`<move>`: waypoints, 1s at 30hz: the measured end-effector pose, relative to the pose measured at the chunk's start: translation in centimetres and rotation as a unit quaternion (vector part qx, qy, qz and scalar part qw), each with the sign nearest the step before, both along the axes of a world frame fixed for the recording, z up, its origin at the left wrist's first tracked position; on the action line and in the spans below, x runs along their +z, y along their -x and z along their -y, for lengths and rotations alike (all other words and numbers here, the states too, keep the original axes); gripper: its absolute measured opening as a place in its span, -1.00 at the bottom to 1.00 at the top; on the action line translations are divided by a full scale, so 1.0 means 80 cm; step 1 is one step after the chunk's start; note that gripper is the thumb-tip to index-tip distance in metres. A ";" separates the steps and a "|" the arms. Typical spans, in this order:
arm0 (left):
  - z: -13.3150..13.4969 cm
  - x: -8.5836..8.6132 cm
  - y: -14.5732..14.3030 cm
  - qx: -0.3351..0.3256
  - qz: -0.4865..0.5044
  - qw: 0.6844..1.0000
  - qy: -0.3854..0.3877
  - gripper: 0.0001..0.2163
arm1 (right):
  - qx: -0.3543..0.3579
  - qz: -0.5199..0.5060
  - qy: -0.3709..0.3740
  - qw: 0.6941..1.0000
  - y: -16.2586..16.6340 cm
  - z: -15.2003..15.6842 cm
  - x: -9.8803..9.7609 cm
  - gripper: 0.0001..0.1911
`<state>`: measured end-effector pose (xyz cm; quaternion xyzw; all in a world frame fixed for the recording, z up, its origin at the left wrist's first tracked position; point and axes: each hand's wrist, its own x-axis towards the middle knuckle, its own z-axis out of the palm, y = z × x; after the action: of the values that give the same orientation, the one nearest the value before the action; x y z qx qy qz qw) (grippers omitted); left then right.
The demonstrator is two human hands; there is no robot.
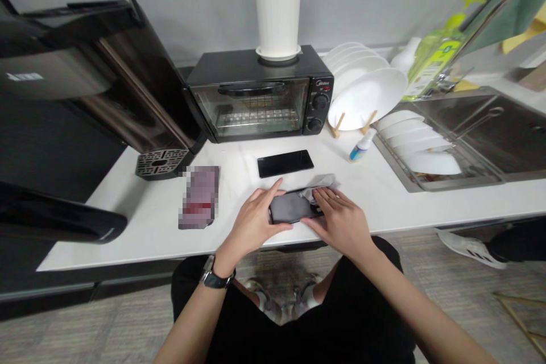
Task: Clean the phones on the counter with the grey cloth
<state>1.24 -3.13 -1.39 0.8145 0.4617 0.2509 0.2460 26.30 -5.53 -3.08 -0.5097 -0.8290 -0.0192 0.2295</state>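
The phone [290,207] is clamped at its end by the left hand [255,220] (likely to steady it) while a cloth [319,185] is pinned onto it by the right hand [341,220].

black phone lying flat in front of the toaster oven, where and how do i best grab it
Probably pinch the phone across its two long edges, coming down from above: it lies flat and thin on the counter, with counter showing along both edges for fingertips.

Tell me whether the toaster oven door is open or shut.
Shut: the toaster oven door stands upright against its frame, handle up top.
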 end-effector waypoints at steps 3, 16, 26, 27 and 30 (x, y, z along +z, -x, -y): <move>-0.002 -0.002 0.000 0.007 0.002 1.000 -0.006 0.00 | -0.004 -0.017 -0.001 1.000 0.041 -0.002 -0.001 -0.25; 0.008 -0.006 0.003 0.023 -0.019 0.999 -0.024 0.09 | 0.124 -0.053 0.076 0.988 0.024 0.029 0.014 -0.55; -0.002 -0.003 -0.001 0.000 -0.005 1.000 -0.009 0.09 | 0.019 0.007 -0.007 1.000 -0.030 0.014 0.000 -0.40; -0.003 -0.003 -0.002 -0.002 -0.004 1.000 -0.009 0.08 | 0.012 -0.003 -0.008 1.000 -0.018 0.010 -0.001 -0.39; -0.006 -0.003 -0.002 -0.007 -0.001 1.000 -0.009 0.07 | 0.003 -0.037 -0.006 0.999 0.029 0.001 -0.002 -0.34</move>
<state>1.37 -2.67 -1.62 0.8201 0.4539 0.2525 0.2400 23.99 -5.63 -3.26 -0.5064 -0.8211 -0.0049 0.2634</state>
